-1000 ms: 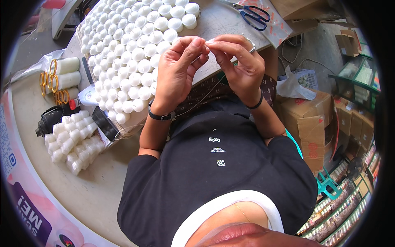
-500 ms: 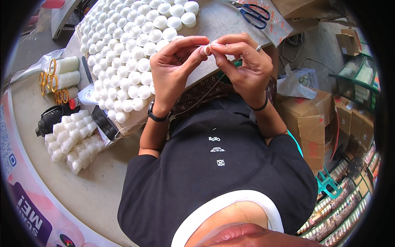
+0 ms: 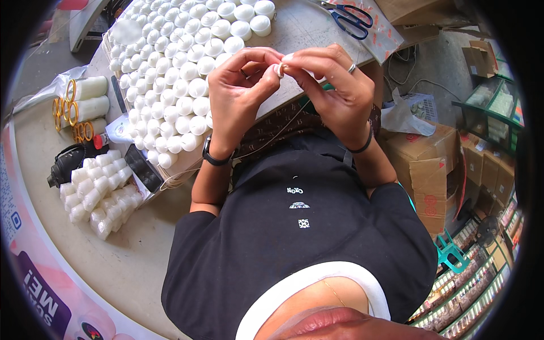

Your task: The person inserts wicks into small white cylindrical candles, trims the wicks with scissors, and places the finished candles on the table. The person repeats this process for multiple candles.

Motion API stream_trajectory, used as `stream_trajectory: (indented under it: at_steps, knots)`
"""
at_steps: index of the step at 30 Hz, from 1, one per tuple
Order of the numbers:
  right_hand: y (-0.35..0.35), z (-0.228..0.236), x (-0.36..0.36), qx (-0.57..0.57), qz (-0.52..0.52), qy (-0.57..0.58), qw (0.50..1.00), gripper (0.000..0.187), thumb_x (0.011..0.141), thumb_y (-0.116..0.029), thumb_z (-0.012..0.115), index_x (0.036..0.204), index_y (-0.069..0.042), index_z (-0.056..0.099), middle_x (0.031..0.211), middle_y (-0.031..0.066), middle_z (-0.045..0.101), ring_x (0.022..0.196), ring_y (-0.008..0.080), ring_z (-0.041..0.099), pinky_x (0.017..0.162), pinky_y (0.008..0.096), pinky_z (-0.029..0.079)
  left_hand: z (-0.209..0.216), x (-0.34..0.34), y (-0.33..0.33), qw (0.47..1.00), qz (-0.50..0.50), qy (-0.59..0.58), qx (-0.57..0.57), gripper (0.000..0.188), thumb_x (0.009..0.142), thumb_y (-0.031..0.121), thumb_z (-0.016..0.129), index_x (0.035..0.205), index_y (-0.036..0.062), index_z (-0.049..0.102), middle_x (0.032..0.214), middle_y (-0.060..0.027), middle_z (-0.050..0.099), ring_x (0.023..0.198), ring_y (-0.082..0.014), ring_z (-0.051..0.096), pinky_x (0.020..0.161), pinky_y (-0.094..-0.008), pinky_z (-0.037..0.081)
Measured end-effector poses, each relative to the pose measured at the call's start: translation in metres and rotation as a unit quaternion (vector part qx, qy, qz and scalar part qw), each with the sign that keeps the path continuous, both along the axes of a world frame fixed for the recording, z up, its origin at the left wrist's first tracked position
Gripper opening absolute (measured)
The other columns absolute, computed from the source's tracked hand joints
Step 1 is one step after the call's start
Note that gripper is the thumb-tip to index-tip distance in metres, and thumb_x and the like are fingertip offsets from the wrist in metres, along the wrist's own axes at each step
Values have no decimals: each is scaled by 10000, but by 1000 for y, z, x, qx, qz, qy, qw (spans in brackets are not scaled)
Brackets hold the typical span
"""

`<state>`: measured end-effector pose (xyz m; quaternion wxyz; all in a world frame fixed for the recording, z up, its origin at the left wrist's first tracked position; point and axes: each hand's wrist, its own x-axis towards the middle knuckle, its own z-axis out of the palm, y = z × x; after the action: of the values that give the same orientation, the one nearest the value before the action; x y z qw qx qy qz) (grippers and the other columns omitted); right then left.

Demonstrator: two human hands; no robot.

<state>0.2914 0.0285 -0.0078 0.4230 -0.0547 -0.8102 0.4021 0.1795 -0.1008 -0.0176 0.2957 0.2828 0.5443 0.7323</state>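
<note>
Hands [image 3: 235, 96] pinched together, any held item too small to tell, near white pieces [image 3: 198, 88] on surface [image 3: 288, 35], with scissors [image 3: 352, 21] beyond.

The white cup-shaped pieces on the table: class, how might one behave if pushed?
One of the white cup-shaped pieces would probably nudge its neighbours, since they sit packed closely together. If knocked onto its side, it might roll, given its rounded outline.

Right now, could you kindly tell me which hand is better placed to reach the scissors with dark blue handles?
Likely the right hand: it is nearer the scissors, while the left hand sits farther off, beside the white round pieces. Both hands are pinched together, though.
</note>
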Motion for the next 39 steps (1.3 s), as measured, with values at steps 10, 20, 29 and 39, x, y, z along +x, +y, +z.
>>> stream_trajectory:
  at_steps: [10,20,29,39]
  knots:
    - [8,6,10,-41,12,-68,997,174,780,-3,792,934,-55,730,854,65,700,666,122,629,554,229,469,5,-3,-2,987,-103,-121,21,57,898,-11,610,929,-50,638,1151,-148,639,886,-106,647,788,-227,517]
    - [8,7,16,-112,27,-105,988,225,764,-34,808,973,-111,776,701,60,698,494,99,555,481,240,416,9,9,5,1000,-11,18,18,146,829,-114,607,970,-76,609,1147,-144,598,1057,-143,601,942,-260,501]
    - [21,46,16,-18,28,-22,999,162,833,-24,737,991,-45,707,900,86,668,699,171,643,627,271,502,48,15,29,906,131,402,-10,210,659,-75,706,844,12,658,942,-96,697,842,-214,688,747,-308,546]
    - [10,41,37,-200,44,-62,977,115,872,-11,719,986,-3,709,712,13,620,602,9,491,509,202,380,54,20,30,918,97,384,24,234,669,-79,750,856,20,653,976,-86,694,778,-173,676,682,-287,558]
